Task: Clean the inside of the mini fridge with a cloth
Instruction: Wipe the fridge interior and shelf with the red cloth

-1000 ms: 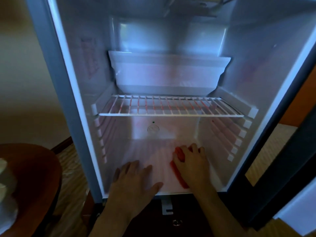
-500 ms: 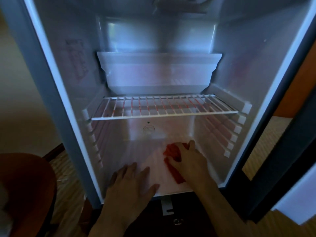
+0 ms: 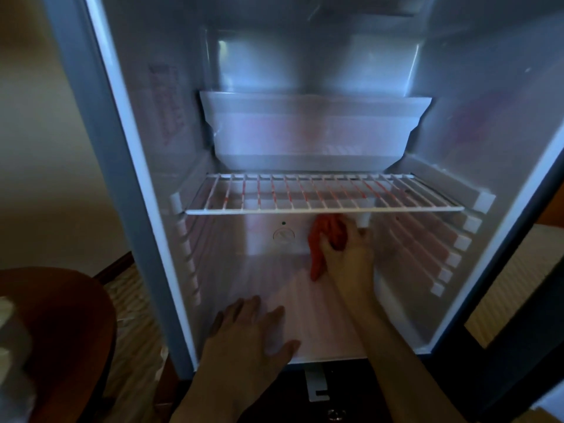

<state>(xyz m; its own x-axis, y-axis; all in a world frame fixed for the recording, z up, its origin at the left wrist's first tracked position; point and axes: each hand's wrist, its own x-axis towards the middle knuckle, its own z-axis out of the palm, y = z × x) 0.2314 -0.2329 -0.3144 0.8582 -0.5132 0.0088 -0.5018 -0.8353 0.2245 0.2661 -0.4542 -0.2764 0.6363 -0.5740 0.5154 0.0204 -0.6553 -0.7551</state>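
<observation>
Round dark wooden table, lower left, outside the mini fridge, with blurred white items at its left edge. Left hand: palm down on the fridge floor near its front edge, fingers straight and slightly spread, holding nothing. Right hand: further in, at the floor's rear edge right of centre, fingers curled round a red cloth pressed against the back wall just under the white wire shelf; a translucent plastic tray sits above the shelf.
</observation>
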